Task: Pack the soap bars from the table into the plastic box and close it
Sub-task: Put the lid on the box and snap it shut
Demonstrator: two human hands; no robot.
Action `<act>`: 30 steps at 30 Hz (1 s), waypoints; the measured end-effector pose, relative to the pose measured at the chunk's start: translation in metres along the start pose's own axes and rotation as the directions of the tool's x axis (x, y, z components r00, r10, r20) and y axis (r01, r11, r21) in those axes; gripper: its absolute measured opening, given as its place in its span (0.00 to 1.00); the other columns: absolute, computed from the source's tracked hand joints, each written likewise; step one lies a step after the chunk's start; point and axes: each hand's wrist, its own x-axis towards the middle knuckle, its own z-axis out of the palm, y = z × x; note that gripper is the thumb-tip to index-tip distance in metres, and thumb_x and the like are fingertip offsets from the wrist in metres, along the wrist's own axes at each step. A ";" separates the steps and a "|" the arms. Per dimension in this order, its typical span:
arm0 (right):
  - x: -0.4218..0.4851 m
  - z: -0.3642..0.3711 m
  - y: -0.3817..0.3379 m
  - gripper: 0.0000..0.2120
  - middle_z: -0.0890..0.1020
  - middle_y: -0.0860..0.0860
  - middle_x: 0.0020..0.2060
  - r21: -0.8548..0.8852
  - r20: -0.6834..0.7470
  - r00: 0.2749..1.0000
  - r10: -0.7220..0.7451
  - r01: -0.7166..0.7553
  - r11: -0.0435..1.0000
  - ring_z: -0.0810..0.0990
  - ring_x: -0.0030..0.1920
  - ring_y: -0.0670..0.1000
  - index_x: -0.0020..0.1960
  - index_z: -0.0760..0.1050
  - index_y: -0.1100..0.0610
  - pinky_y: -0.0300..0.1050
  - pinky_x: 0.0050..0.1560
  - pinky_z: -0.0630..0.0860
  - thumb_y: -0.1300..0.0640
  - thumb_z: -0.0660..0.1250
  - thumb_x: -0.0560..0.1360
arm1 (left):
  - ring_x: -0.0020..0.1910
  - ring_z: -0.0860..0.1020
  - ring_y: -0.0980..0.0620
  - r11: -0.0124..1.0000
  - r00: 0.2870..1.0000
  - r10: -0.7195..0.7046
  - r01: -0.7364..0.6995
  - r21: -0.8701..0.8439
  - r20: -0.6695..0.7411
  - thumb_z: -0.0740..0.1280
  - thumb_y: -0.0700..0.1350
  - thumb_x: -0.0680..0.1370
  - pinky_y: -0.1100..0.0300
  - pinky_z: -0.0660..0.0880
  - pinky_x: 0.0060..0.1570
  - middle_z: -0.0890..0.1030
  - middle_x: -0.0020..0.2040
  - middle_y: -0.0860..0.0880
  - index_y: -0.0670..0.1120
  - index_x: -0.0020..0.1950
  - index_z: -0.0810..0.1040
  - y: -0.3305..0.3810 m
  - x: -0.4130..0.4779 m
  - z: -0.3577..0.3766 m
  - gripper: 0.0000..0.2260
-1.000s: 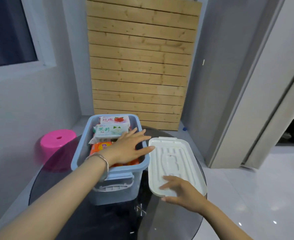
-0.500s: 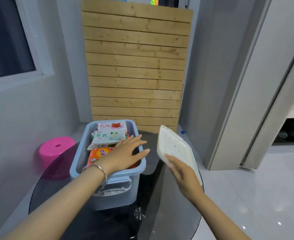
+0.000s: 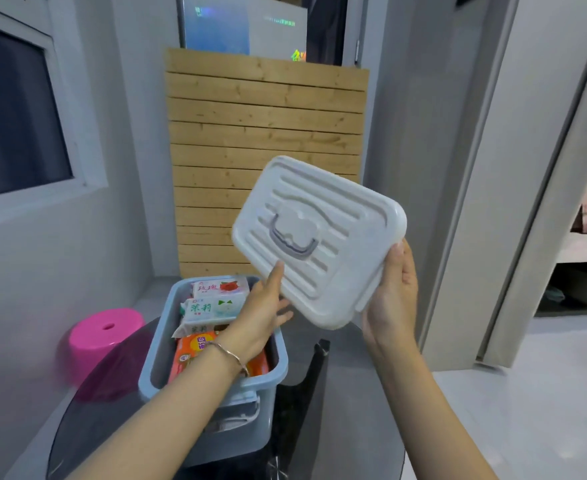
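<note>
The lid [image 3: 319, 237], lifted and flipped, is now gripped by left hand [image 3: 263, 315] and right hand [image 3: 393, 296].

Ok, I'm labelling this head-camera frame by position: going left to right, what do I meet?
pink stool → blue plastic box → white lid → right hand. The left hand overlaps both box and lid, so it is left out.

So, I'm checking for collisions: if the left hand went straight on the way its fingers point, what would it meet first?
The white lid: the left hand points up and to the right, and its thumb lies on the lid's lower edge, so there is no gap to cross. The right hand holds the opposite edge.
</note>
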 end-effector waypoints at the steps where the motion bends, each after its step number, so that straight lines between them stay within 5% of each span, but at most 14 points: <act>1: -0.002 0.002 0.001 0.14 0.82 0.46 0.51 0.024 0.002 0.999 0.042 -0.042 0.999 0.81 0.52 0.45 0.62 0.75 0.52 0.41 0.49 0.79 0.49 0.56 0.81 | 0.59 0.78 0.50 0.991 0.999 0.008 -0.014 -0.129 -0.047 0.59 0.55 0.78 0.52 0.75 0.57 0.80 0.59 0.48 0.47 0.63 0.73 0.005 0.001 -0.001 0.18; 3: -0.004 0.003 0.005 0.12 0.83 0.45 0.49 0.015 0.030 0.993 0.117 -0.118 0.993 0.82 0.48 0.43 0.60 0.75 0.49 0.38 0.45 0.79 0.50 0.59 0.80 | 0.49 0.81 0.52 0.968 0.967 0.053 -0.111 -0.227 -0.248 0.61 0.51 0.78 0.57 0.78 0.45 0.83 0.50 0.48 0.46 0.54 0.77 0.018 0.001 -0.012 0.12; 7: -0.010 0.004 0.015 0.19 0.84 0.45 0.49 -0.133 0.118 0.960 0.252 -0.236 0.963 0.83 0.47 0.43 0.65 0.70 0.50 0.42 0.48 0.78 0.52 0.66 0.76 | 0.47 0.79 0.50 0.964 0.840 0.242 -0.264 0.024 -0.485 0.61 0.48 0.78 0.56 0.76 0.46 0.80 0.51 0.47 0.44 0.57 0.74 0.036 0.000 -0.059 0.11; 14: -0.056 0.021 0.065 0.15 0.81 0.42 0.50 -0.385 0.121 0.874 0.470 -0.395 0.834 0.82 0.43 0.39 0.58 0.70 0.46 0.32 0.36 0.75 0.57 0.67 0.74 | 0.35 0.77 0.51 0.973 0.884 0.076 0.036 0.228 -0.462 0.61 0.41 0.78 0.62 0.72 0.30 0.79 0.49 0.42 0.38 0.57 0.76 0.033 -0.008 -0.127 0.11; 20: -0.085 0.025 0.085 0.22 0.74 0.40 0.53 -0.607 0.177 0.827 0.533 -0.335 0.721 0.74 0.51 0.38 0.70 0.62 0.47 0.33 0.43 0.71 0.53 0.62 0.77 | 0.39 0.79 0.47 0.935 0.873 0.019 0.157 0.317 -0.487 0.61 0.42 0.77 0.58 0.74 0.37 0.81 0.44 0.43 0.37 0.55 0.77 0.016 -0.011 -0.153 0.12; 23: -0.093 0.025 0.081 0.25 0.72 0.34 0.52 -0.629 0.194 0.843 0.501 -0.285 0.723 0.73 0.52 0.36 0.71 0.61 0.48 0.35 0.47 0.72 0.53 0.64 0.76 | 0.45 0.78 0.45 0.925 0.878 -0.053 0.223 0.309 -0.475 0.60 0.42 0.78 0.57 0.74 0.44 0.80 0.49 0.39 0.34 0.58 0.77 0.004 -0.014 -0.158 0.14; 27: -0.109 0.022 0.080 0.27 0.70 0.35 0.53 -0.629 0.177 0.862 0.474 -0.271 0.728 0.74 0.53 0.39 0.71 0.59 0.48 0.37 0.51 0.72 0.52 0.65 0.76 | 0.35 0.77 0.47 0.950 0.879 -0.119 0.237 0.205 -0.462 0.59 0.42 0.79 0.59 0.71 0.32 0.79 0.38 0.44 0.38 0.53 0.76 -0.003 -0.016 -0.160 0.09; 30: -0.114 0.017 0.082 0.25 0.71 0.37 0.54 -0.612 0.169 0.859 0.484 -0.294 0.735 0.74 0.53 0.40 0.69 0.59 0.48 0.33 0.47 0.72 0.54 0.65 0.76 | 0.35 0.77 0.47 0.965 0.887 -0.142 0.223 0.137 -0.439 0.58 0.40 0.79 0.58 0.73 0.34 0.79 0.37 0.44 0.38 0.52 0.76 -0.008 -0.015 -0.159 0.09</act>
